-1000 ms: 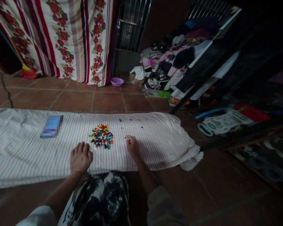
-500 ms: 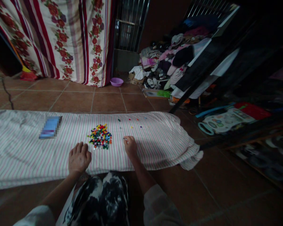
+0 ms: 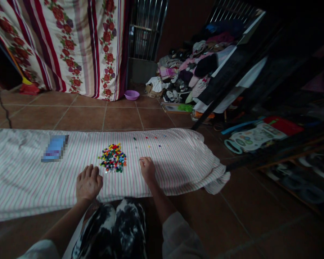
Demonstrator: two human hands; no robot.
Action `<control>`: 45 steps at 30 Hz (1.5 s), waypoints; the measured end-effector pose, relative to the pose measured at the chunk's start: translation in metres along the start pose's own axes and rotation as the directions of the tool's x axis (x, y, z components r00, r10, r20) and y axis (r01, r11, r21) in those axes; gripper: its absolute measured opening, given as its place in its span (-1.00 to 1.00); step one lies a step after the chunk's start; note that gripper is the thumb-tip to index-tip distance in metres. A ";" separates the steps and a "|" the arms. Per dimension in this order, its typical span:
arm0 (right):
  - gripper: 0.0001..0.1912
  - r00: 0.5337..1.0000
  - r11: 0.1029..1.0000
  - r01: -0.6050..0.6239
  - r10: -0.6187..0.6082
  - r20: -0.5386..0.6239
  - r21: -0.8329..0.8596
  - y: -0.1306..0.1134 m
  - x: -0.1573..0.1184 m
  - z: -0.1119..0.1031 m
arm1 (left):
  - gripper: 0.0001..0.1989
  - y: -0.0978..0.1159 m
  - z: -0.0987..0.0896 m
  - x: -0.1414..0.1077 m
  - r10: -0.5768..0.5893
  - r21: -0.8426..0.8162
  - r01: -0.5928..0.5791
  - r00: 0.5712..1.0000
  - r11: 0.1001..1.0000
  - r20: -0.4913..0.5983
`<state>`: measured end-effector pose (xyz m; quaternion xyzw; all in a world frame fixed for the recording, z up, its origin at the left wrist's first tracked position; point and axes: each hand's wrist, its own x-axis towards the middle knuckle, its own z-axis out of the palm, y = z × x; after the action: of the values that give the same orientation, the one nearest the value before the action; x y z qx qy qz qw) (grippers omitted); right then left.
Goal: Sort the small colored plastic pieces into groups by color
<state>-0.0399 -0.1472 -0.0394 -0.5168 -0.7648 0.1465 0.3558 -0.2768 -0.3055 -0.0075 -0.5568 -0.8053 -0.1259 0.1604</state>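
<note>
A heap of small multicoloured pieces (image 3: 112,158), like beads or buttons, lies on a striped cloth (image 3: 56,187). My left hand (image 3: 88,182) rests palm down on the cloth just left of the heap, fingers laid out. To the right of the heap, my right hand (image 3: 147,169) has its thumb and fingertips pinched together low over the cloth. Whatever is in that pinch is too small to make out. Beyond it, several single pieces lie spread apart in two loose rows, among them a yellow piece (image 3: 149,146) and a dark green piece (image 3: 134,138).
A blurred blue flat item (image 3: 54,148) lies on the cloth at left. Past the cloth, a purple basin (image 3: 131,95) stands on the tiled floor by a floral curtain (image 3: 81,46). Piled clothes (image 3: 189,68) and a dark slanted post (image 3: 218,100) are at right.
The whole view has shifted slightly, so everything appears a little further left. Both hands keep nearly the same place and pose on the cloth.
</note>
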 end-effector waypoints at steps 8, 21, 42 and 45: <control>-0.76 1.000 1.000 -0.002 0.002 0.001 -0.005 -0.004 -0.001 -0.003 | -0.66 0.002 -0.005 0.001 -0.006 -0.018 0.006 1.000 1.000 0.007; -0.72 1.000 1.000 0.012 -0.012 -0.014 -0.014 -0.003 -0.002 -0.001 | -0.66 0.002 -0.006 0.001 -0.008 -0.014 0.009 1.000 1.000 0.024; -0.74 0.999 0.999 -0.028 0.030 -0.028 0.044 -0.003 -0.002 -0.001 | -0.65 0.002 -0.006 0.002 -0.023 -0.048 0.025 0.999 0.999 0.035; -0.77 0.999 0.999 -0.039 0.039 -0.021 0.023 -0.002 -0.002 0.001 | -0.66 0.003 -0.006 0.002 -0.023 -0.038 0.024 0.999 0.999 0.035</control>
<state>-0.0418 -0.1499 -0.0398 -0.5291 -0.7491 0.1565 0.3667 -0.2743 -0.3054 -0.0013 -0.5522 -0.8119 -0.1335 0.1344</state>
